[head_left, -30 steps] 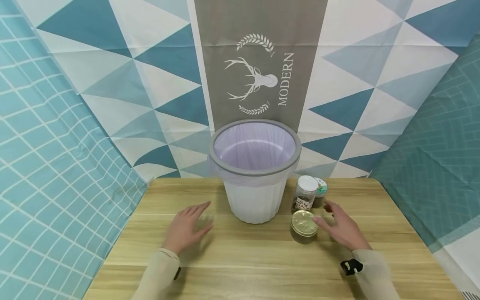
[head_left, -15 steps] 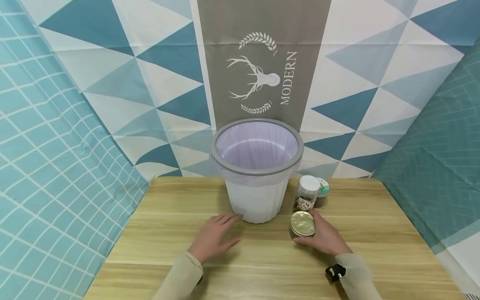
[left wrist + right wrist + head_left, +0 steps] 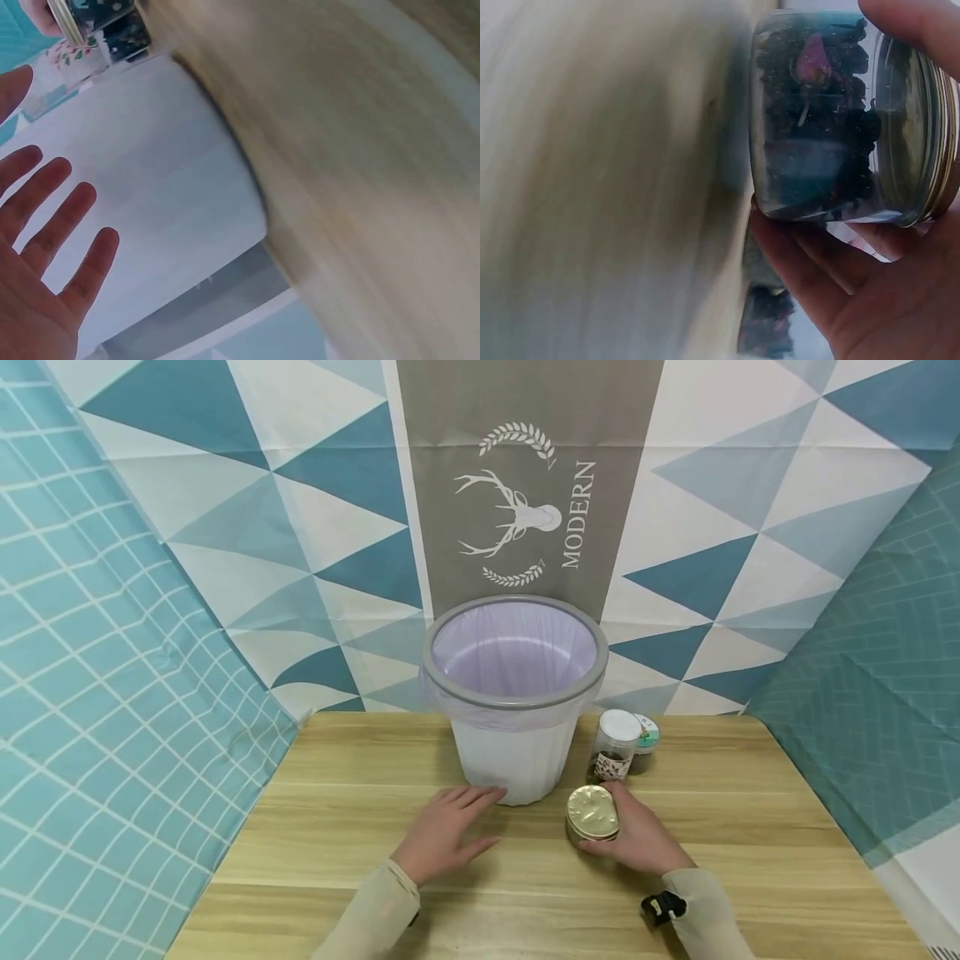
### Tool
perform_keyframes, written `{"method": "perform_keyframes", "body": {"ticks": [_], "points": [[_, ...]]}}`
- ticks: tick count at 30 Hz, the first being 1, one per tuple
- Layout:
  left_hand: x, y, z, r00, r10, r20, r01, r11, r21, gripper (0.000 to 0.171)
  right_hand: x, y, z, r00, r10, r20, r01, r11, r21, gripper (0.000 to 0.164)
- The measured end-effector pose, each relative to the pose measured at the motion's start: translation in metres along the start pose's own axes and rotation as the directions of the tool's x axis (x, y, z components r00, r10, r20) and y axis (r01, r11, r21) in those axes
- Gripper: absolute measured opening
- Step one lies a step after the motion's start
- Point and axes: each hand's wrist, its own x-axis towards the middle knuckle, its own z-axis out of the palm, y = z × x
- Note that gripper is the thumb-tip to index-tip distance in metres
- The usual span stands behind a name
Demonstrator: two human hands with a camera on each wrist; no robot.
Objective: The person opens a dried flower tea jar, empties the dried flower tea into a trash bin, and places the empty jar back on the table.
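My right hand grips a squat clear jar by its sides, thumb on one side and fingers on the other. The jar's gold lid faces up in the head view. Through its wall in the right wrist view show dark dried pieces and a pink rosebud. My left hand holds nothing; its fingers are spread in the left wrist view, beside the white wall of a bin. In the head view its fingertips overlap the bin's lower front.
The white bin has a grey rim and a pale purple liner. Close to its right stand a white-lidded clear jar and a jar with a green-and-white lid. A patterned cloth hangs behind the wooden table.
My right hand has come in from the right, taken hold of the gold-lidded jar and shifted it slightly left. My left hand has moved right, to the front of the bin.
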Motion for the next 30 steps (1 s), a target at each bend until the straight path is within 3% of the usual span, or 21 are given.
{"method": "perform_keyframes", "body": {"ticks": [17,30], "points": [[0.011,0.017,-0.024,0.992,0.064,-0.111,-0.066,0.998,-0.012,0.068,-0.005,-0.059,-0.013,0.991,-0.110,-0.077,0.119,0.985,0.127,0.097],[0.014,0.020,-0.043,0.985,0.056,-0.165,-0.069,0.995,-0.075,0.067,-0.006,-0.079,-0.019,0.983,-0.128,-0.130,0.155,0.961,0.228,0.094]]}}
